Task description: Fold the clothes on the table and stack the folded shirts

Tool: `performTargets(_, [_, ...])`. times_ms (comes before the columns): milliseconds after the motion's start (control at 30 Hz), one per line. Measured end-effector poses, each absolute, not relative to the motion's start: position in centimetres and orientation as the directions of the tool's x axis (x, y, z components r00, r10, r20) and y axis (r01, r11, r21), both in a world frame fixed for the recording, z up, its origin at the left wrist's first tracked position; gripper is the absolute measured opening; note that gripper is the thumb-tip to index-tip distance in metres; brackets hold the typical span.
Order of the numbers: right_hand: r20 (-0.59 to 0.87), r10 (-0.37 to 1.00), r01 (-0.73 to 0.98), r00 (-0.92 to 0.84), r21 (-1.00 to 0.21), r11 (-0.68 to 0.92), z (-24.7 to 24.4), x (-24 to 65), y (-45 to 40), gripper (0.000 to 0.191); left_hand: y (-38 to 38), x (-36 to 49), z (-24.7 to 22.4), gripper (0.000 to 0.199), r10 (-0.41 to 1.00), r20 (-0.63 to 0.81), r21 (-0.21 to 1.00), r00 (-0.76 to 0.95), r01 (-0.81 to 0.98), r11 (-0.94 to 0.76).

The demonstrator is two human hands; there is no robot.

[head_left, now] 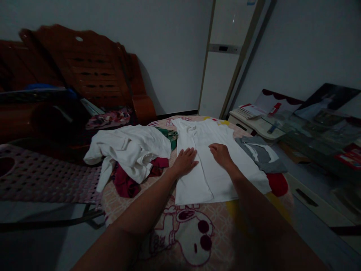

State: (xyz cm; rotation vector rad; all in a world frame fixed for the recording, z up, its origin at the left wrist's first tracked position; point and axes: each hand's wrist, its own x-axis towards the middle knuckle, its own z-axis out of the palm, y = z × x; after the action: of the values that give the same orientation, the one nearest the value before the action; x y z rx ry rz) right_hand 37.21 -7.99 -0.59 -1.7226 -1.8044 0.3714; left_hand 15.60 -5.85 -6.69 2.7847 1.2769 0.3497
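Observation:
A white shirt (pixel 208 177) lies spread on the round table, one side folded inward so that an edge runs down its middle. My left hand (pixel 185 161) rests flat on the left part of the shirt, fingers stretched out. On the right part is my right hand (pixel 221 155), its fingers curled together; whether they pinch any cloth is hidden. The fabric around both hands looks mostly smooth.
Left of the shirt is a heap of white clothing (pixel 132 146) over dark red cloth (pixel 125 182). A folded grey garment (pixel 262 154) lies to the right. The patterned tablecloth (pixel 225 233) covers the table. A woven chair (pixel 56 173) and glass-topped cabinet (pixel 307 131) flank it.

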Motion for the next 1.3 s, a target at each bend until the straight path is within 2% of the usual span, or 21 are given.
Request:
performTargets(67, [0.150,0.984,0.599,0.091,-0.798,0.067,-1.0,36.0,-5.5,0.020,-6.1,15.8,-6.8,0.058,0.751,0.180,0.143,0.635,0.738,-0.659])
performTargets(133, [0.047,0.987,0.368,0.155,-0.930,-0.013,-1.4,34.9,-3.1,0.021,-6.2,16.0,-6.8,0.059,0.750,0.177,0.141,0.637,0.738,-0.660])
performTargets(200, [-0.037,0.981,0.203,0.188,-0.976,-0.076,-1.6,33.8,-1.0,0.020,-6.3,16.1,-6.7,0.059,0.754,0.174,0.137,0.633,0.743,-0.655])
performTargets(267, [-0.113,0.974,0.106,0.198,-0.985,-0.136,-1.7,32.7,0.6,0.018,-6.3,16.1,-6.8,0.059,0.760,0.169,0.130,0.628,0.750,-0.649])
performTargets(400, [-0.208,0.957,0.047,0.201,-0.974,-0.222,-1.8,31.0,2.8,0.016,-6.3,16.1,-7.1,0.059,0.757,0.174,0.114,0.629,0.751,-0.650])
performTargets(567, [-0.206,0.956,0.126,0.207,-0.964,-0.235,-2.0,30.0,4.6,0.019,-6.4,16.0,-7.3,0.060,0.741,0.184,0.099,0.645,0.738,-0.667])
performTargets(733, [-0.155,0.956,0.298,0.251,-0.927,-0.228,-2.1,30.5,5.9,0.022,-6.6,16.1,-6.6,0.060,0.745,0.176,0.123,0.644,0.736,-0.665])
performTargets(800, [-0.093,0.963,0.414,0.254,-0.889,-0.195,-2.0,31.0,5.9,0.025,-6.7,16.3,-6.2,0.059,0.739,0.168,0.137,0.652,0.727,-0.673])
performTargets(867, [0.013,0.970,0.629,0.244,-0.763,-0.148,-1.9,31.4,5.7,0.031,-6.8,16.4,-5.9,0.060,0.730,0.156,0.145,0.666,0.715,-0.683])
performTargets(933, [0.099,0.973,0.829,0.209,-0.545,-0.123,-2.0,31.7,5.3,0.038,-6.9,16.5,-5.8,0.060,0.718,0.148,0.149,0.680,0.702,-0.696])
performTargets(1000, [0.114,0.983,0.927,0.143,-0.363,-0.093,-2.4,31.8,4.8,0.041,-6.9,16.6,-5.7,0.061,0.718,0.149,0.150,0.680,0.702,-0.696])
performTargets(1067, [0.096,0.994,0.962,0.054,-0.271,-0.026,-2.7,31.9,4.3,0.044,-7.0,16.5,-5.7,0.062,0.727,0.144,0.154,0.672,0.710,-0.687])
performTargets(1167, [0.098,0.995,0.965,0.001,-0.261,0.025,-2.8,32.6,3.7,0.050,-6.9,16.3,-5.9,0.060,0.695,0.121,0.182,0.709,0.672,-0.718])
performTargets(1300, [0.138,0.985,0.935,0.098,-0.351,-0.044,-2.2,33.6,2.2,0.047,-6.4,16.1,-6.3,0.053,0.588,0.169,0.306,0.791,0.525,-0.794])
